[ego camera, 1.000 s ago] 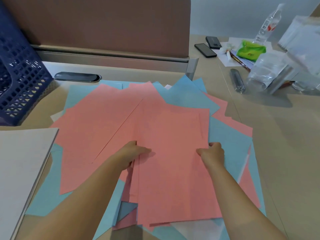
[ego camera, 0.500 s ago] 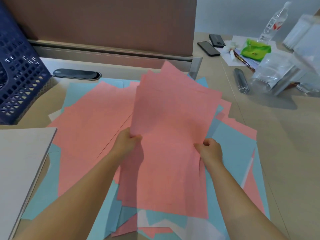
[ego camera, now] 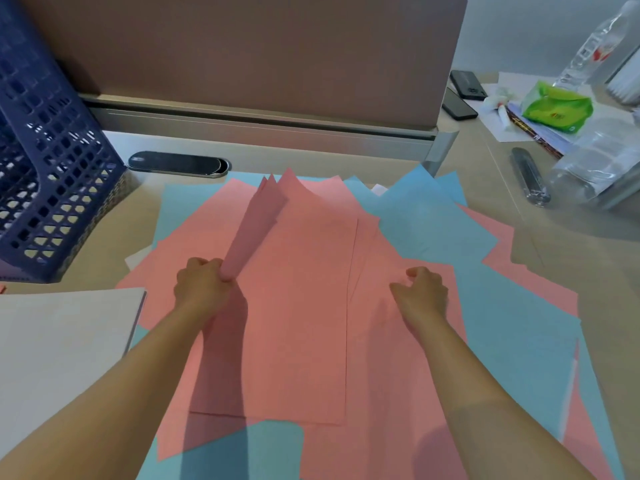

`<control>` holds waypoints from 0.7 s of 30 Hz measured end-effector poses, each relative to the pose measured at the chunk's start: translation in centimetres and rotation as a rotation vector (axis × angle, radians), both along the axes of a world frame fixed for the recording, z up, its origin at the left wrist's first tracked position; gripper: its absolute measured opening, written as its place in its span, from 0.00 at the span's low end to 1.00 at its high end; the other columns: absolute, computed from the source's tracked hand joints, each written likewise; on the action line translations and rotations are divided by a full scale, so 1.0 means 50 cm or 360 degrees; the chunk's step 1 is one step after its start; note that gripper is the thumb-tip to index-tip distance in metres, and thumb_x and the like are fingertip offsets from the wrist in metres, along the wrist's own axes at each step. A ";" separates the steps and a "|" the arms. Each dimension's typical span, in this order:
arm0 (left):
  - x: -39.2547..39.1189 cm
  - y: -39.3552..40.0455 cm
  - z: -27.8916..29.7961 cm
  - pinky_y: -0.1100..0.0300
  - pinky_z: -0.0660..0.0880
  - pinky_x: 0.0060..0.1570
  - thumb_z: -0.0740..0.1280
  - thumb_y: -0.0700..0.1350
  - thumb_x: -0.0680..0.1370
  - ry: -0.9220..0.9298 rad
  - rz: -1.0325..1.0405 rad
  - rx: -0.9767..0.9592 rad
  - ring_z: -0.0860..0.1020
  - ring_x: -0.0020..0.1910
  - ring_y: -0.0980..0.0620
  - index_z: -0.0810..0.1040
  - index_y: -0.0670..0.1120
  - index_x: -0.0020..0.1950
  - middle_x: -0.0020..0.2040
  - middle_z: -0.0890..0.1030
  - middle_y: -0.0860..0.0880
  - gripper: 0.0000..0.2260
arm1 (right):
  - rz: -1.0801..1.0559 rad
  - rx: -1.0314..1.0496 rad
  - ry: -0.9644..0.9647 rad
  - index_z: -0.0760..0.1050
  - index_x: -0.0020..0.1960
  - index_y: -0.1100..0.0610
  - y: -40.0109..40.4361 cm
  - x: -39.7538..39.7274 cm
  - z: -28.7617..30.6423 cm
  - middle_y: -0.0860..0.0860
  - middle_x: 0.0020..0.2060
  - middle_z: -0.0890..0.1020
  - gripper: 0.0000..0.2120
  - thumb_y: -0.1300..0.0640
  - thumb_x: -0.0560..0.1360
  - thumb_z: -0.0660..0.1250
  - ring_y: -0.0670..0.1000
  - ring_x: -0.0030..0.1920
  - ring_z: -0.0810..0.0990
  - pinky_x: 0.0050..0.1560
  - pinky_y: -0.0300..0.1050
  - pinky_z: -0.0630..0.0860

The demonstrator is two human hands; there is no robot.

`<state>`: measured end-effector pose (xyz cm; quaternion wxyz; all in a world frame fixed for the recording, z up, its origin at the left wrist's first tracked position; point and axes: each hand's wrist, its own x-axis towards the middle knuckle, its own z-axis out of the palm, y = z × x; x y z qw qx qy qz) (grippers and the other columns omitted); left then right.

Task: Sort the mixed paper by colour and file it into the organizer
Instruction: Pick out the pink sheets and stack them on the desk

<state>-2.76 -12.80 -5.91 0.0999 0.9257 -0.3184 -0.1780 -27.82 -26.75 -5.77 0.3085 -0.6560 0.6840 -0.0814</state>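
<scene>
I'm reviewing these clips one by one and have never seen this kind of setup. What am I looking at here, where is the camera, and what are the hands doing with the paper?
There is no machine here: a person works with bare hands, and one wide-angle camera on their head looks forward and down, so both forearms enter from the bottom edge.

On the desk lies a mixed spread of pink sheets and blue sheets. A white stack sits at the left, with a blue mesh organizer behind it.

The left hand grips a small bundle of pink sheets, lifted and bent upward. The right hand rests on the flat pink paper with curled fingers, seemingly picking at a sheet; I cannot tell whether it has one.

At the far right are two phones, a green packet and clear plastic bottles.
</scene>
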 end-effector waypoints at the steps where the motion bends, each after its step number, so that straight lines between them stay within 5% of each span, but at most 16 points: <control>1: 0.009 -0.005 -0.001 0.49 0.70 0.58 0.63 0.43 0.76 -0.0017 -0.0033 0.0025 0.71 0.59 0.33 0.76 0.40 0.59 0.61 0.71 0.35 0.13 | -0.0005 -0.0004 0.0007 0.68 0.67 0.60 -0.006 0.008 -0.003 0.59 0.65 0.69 0.24 0.56 0.73 0.66 0.61 0.66 0.68 0.68 0.51 0.63; 8: 0.053 -0.027 0.007 0.52 0.69 0.50 0.59 0.44 0.78 -0.0095 -0.0201 0.0132 0.73 0.56 0.36 0.73 0.42 0.61 0.57 0.73 0.37 0.13 | -0.0052 0.0168 0.0160 0.65 0.65 0.59 -0.029 0.044 -0.008 0.57 0.63 0.73 0.24 0.52 0.73 0.63 0.60 0.63 0.72 0.60 0.49 0.68; 13: 0.076 -0.035 0.009 0.53 0.68 0.50 0.61 0.45 0.77 -0.0069 -0.0137 0.0099 0.71 0.59 0.38 0.75 0.44 0.60 0.57 0.74 0.40 0.13 | 0.0019 0.0218 0.0388 0.75 0.56 0.58 -0.027 0.070 -0.003 0.57 0.56 0.77 0.17 0.49 0.73 0.61 0.59 0.58 0.74 0.51 0.45 0.68; 17: 0.081 -0.041 0.009 0.50 0.69 0.56 0.60 0.44 0.78 0.0003 -0.0109 -0.0001 0.68 0.60 0.36 0.74 0.43 0.62 0.62 0.68 0.38 0.14 | -0.0052 0.0281 -0.0082 0.72 0.37 0.60 -0.024 0.096 -0.005 0.55 0.35 0.75 0.10 0.54 0.72 0.65 0.56 0.41 0.74 0.36 0.43 0.67; 19: 0.095 -0.042 0.012 0.50 0.70 0.54 0.59 0.42 0.78 0.0027 -0.0112 -0.0016 0.70 0.58 0.35 0.74 0.41 0.61 0.60 0.68 0.36 0.14 | -0.0035 0.0345 -0.0246 0.75 0.41 0.63 -0.014 0.111 -0.008 0.55 0.36 0.76 0.09 0.56 0.72 0.66 0.56 0.43 0.77 0.41 0.44 0.70; 21: 0.112 -0.043 0.016 0.50 0.71 0.54 0.60 0.43 0.78 0.0046 -0.0091 -0.0001 0.72 0.57 0.34 0.75 0.40 0.60 0.59 0.70 0.36 0.14 | -0.0014 0.0411 -0.0301 0.74 0.57 0.67 -0.002 0.124 -0.014 0.56 0.49 0.78 0.18 0.56 0.73 0.67 0.57 0.54 0.77 0.52 0.44 0.71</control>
